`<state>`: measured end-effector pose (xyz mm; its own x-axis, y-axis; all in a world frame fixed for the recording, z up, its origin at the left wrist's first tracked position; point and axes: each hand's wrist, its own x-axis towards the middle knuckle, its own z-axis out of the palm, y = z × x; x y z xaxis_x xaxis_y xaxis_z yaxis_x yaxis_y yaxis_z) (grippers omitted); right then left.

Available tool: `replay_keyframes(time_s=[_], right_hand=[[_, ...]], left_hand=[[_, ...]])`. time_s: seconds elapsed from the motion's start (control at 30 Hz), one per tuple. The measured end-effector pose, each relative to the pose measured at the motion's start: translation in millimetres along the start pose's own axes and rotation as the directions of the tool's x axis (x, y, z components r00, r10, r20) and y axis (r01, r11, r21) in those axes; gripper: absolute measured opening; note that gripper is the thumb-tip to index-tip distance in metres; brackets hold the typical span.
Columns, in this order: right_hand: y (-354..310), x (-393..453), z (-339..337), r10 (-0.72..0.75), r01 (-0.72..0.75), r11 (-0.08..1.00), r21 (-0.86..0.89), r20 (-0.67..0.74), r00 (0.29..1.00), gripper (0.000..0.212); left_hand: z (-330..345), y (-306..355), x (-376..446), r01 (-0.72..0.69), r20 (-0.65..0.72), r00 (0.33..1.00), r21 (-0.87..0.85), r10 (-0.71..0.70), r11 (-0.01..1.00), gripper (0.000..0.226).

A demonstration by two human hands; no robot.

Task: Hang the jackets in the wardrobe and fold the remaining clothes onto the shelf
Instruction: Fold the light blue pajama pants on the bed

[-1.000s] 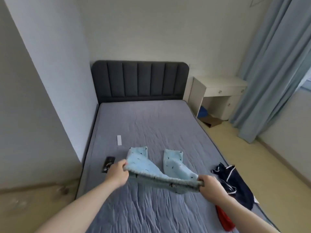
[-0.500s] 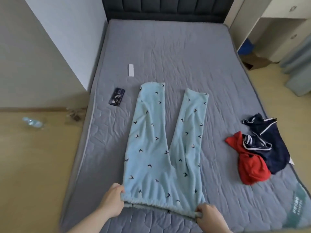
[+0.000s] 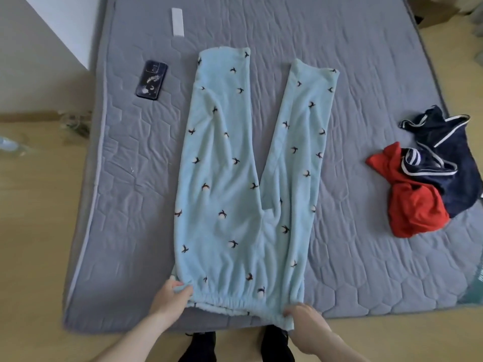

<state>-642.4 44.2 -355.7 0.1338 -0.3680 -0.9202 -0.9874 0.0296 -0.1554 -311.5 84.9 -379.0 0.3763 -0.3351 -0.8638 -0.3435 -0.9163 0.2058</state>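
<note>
Light blue fleece trousers (image 3: 235,199) with small dark bird prints lie flat on the grey mattress (image 3: 352,257), legs pointing away from me, waistband at the near edge. My left hand (image 3: 172,296) pinches the waistband's left corner. My right hand (image 3: 304,318) grips the waistband's right corner. To the right on the mattress lie a crumpled red garment (image 3: 415,207) and a navy garment with white trim (image 3: 449,152), the navy one partly on top of the red one.
A dark phone (image 3: 152,79) and a white strip (image 3: 177,22) lie on the mattress at the upper left. White wall panel at the far left. Wooden floor surrounds the bed; my dark-socked feet (image 3: 235,346) stand at its near edge.
The trousers went from held up in the air to spread flat on the mattress. My view tipped downward, and my hands kept hold of the waistband corners.
</note>
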Motion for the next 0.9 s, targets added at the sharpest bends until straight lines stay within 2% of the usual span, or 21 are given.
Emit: replay_keyframes(time_s=[0.13, 0.2, 0.3, 0.37, 0.43, 0.53, 0.7, 0.83, 0.9], right_hand=[[-0.5, 10.8, 2.0, 0.050, -0.050, 0.993, 0.103, 0.002, 0.999, 0.041], [-0.4, 13.4, -4.2, 0.060, -0.054, 0.983, 0.173, -0.029, 0.998, 0.040], [6.0, 15.1, -19.1, 0.103, -0.060, 0.930, 0.362, -0.099, 0.990, 0.033], [14.1, 13.3, -32.8, 0.127, -0.050, 0.892, 0.450, -0.143, 0.981, 0.027], [23.7, 12.0, -48.0, 0.159, -0.034, 0.852, 0.523, -0.196, 0.968, 0.023], [39.4, 11.2, -70.0, 0.231, -0.045, 0.767, 0.640, -0.211, 0.950, 0.020], [62.7, 10.7, -100.8, 0.324, 0.012, 0.623, 0.782, -0.272, 0.906, 0.016], [80.9, 15.7, -108.2, 0.340, 0.029, 0.581, 0.814, -0.275, 0.899, 0.016], [89.2, 21.7, -106.6, 0.334, 0.018, 0.584, 0.812, -0.260, 0.906, 0.018]], left_hand=[[5.5, 9.0, 3.1, -0.006, -0.146, 0.989, -0.080, -0.005, 0.997, 0.038], [6.7, 15.6, 0.2, -0.023, -0.201, 0.979, -0.184, -0.014, 0.983, 0.046], [11.4, 37.1, -12.1, -0.053, -0.166, 0.986, -0.355, -0.006, 0.934, 0.056], [19.9, 55.7, -27.8, -0.173, -0.151, 0.980, -0.326, 0.129, 0.929, 0.060], [30.0, 74.4, -48.1, -0.353, -0.127, 0.933, -0.135, 0.338, 0.926, 0.074], [54.4, 98.3, -75.1, -0.563, -0.001, 0.824, 0.122, 0.567, 0.818, 0.088], [108.3, 129.9, -96.4, -0.757, 0.220, 0.653, 0.228, 0.725, 0.612, 0.087], [141.1, 143.8, -98.6, -0.822, 0.503, 0.566, 0.407, 0.653, 0.399, 0.085], [155.5, 151.6, -101.1, -0.845, 0.634, 0.533, 0.429, 0.561, 0.319, 0.067]])
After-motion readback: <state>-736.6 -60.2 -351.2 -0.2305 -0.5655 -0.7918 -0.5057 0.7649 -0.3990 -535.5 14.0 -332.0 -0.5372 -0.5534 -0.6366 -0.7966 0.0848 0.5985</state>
